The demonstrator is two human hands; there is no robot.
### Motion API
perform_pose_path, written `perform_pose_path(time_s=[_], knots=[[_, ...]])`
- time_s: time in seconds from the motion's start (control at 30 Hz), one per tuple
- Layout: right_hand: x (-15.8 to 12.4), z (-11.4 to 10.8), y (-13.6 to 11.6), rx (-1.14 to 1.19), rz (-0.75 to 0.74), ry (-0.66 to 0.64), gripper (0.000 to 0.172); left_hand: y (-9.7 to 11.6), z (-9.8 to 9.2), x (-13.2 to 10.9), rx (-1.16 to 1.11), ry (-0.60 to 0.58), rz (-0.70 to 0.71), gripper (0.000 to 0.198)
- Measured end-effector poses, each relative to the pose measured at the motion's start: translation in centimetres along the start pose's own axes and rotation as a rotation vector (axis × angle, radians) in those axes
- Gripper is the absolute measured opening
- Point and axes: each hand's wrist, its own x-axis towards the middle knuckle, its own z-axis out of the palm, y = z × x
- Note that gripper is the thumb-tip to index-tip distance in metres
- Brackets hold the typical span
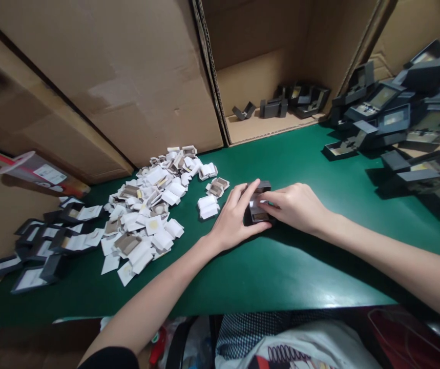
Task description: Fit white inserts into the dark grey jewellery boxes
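Observation:
A small black jewellery box [260, 185] rests on the green table in front of me. My left hand [233, 219] steadies it, with the fingers along its far side and the thumb at its near end. Bent over the box is my right hand [296, 207], its thumb and fingertips closed at a white insert [255, 204] inside. The fingers cover part of the insert, so its fit in the box is partly hidden. Left of my hands lie a few loose folded white inserts [208, 207], beside a large pile of white and grey-backed inserts [154, 205].
More black boxes lie at the left [37, 246], some with white inserts. Open black boxes are heaped at the right [392, 128]. A cardboard carton [250, 130] holds several boxes at the back. A plastic drink cup [43, 173] leans at the far left.

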Motion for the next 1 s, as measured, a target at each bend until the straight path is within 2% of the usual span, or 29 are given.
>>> perform_pose_path(time_s=[0.13,0.3,0.4,0.7,1.0], knots=[[0.0,-0.3,-0.1,-0.009,-0.024,0.003,0.028,0.1,0.0,0.0,-0.006,-0.015,-0.006,0.086],[0.0,-0.6,0.0,-0.003,-0.166,-0.04,0.036,0.1,0.0,0.0,0.002,-0.028,0.007,0.088],[0.0,-0.7,0.0,-0.021,-0.192,-0.038,0.036,0.1,0.0,0.1,0.012,-0.031,0.013,0.088],[0.0,-0.7,-0.3,-0.103,-0.092,-0.038,0.028,0.1,0.0,0.1,-0.005,-0.035,0.007,0.088],[0.3,-1.7,-1.2,-0.249,0.086,-0.183,0.028,0.0,0.1,0.1,-0.005,0.004,0.049,0.089]])
